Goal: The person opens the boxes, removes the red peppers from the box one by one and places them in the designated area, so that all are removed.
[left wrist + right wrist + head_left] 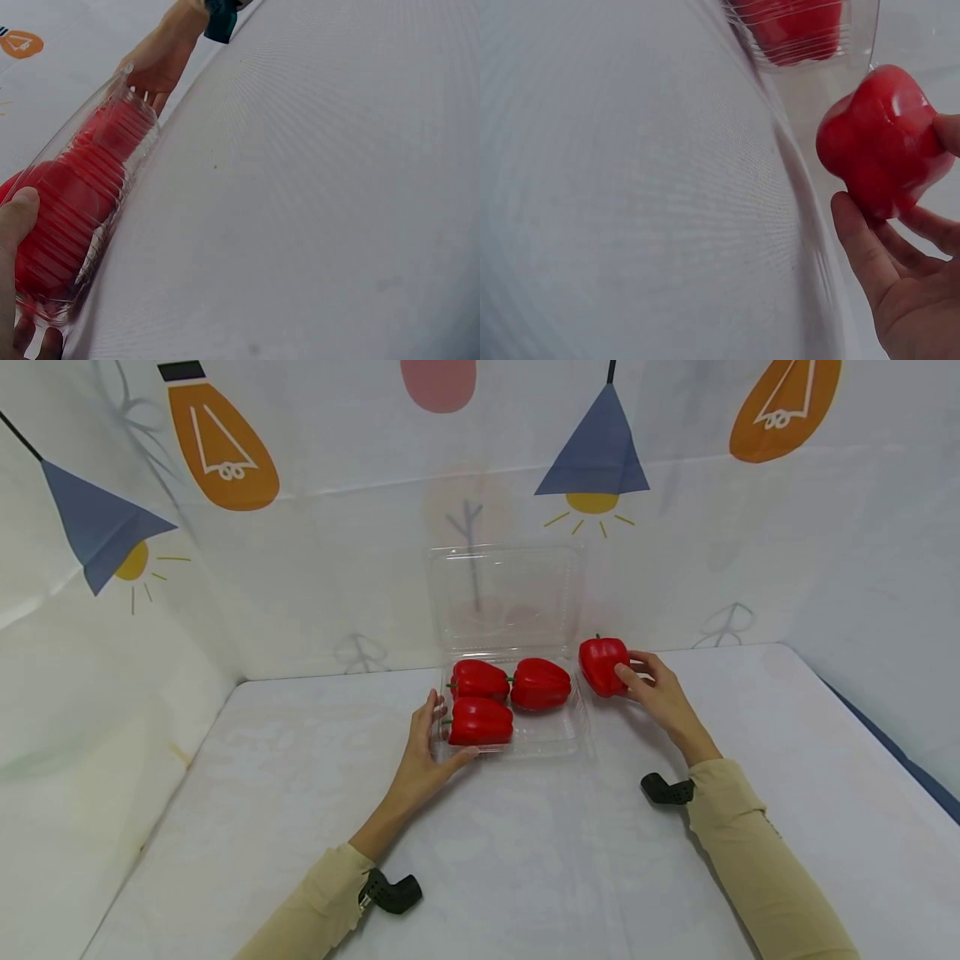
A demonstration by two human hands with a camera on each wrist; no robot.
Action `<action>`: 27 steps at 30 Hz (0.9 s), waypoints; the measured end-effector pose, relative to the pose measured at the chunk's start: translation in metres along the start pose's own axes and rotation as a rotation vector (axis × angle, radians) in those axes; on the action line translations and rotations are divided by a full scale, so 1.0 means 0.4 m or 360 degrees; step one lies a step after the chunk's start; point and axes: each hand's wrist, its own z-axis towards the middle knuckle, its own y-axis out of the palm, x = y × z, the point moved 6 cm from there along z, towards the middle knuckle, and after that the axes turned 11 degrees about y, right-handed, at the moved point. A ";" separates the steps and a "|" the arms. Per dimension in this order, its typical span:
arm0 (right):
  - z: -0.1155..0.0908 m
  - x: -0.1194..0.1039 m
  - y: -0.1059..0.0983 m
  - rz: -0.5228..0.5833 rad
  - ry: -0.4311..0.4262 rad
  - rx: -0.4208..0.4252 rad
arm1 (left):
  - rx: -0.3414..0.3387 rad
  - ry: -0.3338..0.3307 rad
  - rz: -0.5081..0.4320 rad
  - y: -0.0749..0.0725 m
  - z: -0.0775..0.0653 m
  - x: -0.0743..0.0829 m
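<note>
A clear plastic clamshell box [551, 739] stands at the back of the table, its lid [517, 589] raised upright behind it. Inside lie three red bell peppers: one at back left [478, 680], one at front left [482, 722] and one at back right [541, 684]. My left hand [420, 762] holds the box at its front left corner, thumb along the front rim and fingers at the left side. Just right of the box, my right hand [660, 695] grips another red bell pepper [602, 666] between thumb and fingers, its stem upward. That pepper's underside [885, 142] faces the right wrist view.
A white cloth covers the table [495, 860]. Close behind the box hangs a pale curtain [322, 593] printed with lamps and bulbs. Both wrists carry dark camera mounts, one on the left [393, 892] and one on the right [666, 790].
</note>
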 end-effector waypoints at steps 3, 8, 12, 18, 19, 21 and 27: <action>0.002 0.006 -0.001 -0.0025 0.0016 -0.0005 | 0.0006 0.0002 -0.0001 0.000 0.000 -0.001; 0.004 0.014 -0.001 -0.0069 0.0044 -0.0018 | 0.0009 0.0010 -0.0008 0.000 0.000 -0.001; 0.005 0.018 -0.001 -0.0098 0.0052 -0.0013 | 0.0003 0.0007 -0.0005 0.001 0.000 -0.001; 0.003 0.018 -0.003 -0.0165 0.0055 0.0020 | 0.0005 0.0017 -0.0008 0.001 0.000 0.000; 0.003 0.019 -0.003 -0.0177 0.0063 0.0026 | 0.0006 0.0017 -0.0009 0.001 0.001 0.000; 0.002 0.023 -0.006 -0.0198 0.0088 0.0035 | 0.0004 0.0016 -0.0009 0.001 0.001 0.001; 0.007 0.040 -0.012 -0.0198 0.0168 0.0021 | -0.0002 0.0019 0.0009 0.000 0.000 0.000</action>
